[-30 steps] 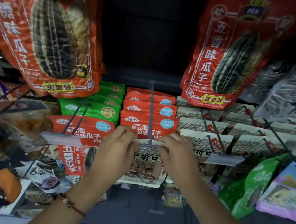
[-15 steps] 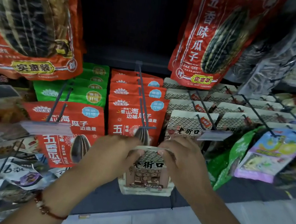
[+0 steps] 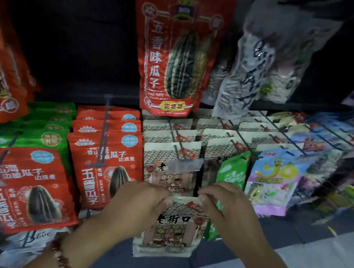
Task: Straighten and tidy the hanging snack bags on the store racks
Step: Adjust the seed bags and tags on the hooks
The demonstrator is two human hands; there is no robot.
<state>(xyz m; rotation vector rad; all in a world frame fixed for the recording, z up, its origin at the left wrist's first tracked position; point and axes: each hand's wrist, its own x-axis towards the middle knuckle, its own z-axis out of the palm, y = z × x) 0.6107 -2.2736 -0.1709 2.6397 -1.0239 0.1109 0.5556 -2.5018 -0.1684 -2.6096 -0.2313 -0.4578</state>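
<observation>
We hold the beige snack bag (image 3: 171, 227) off its peg, in front of the matching beige row (image 3: 169, 155), low on the rack. The left hand (image 3: 133, 205) and right hand (image 3: 227, 206) each pinch a top corner beside the hang hole. It looks light, soft and crinkly (contents probably crushable), so we grip only the stiff sealed header.

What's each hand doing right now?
Left hand: pinching the top left edge of the beige snack bag.
Right hand: pinching the same bag's top right edge.
</observation>
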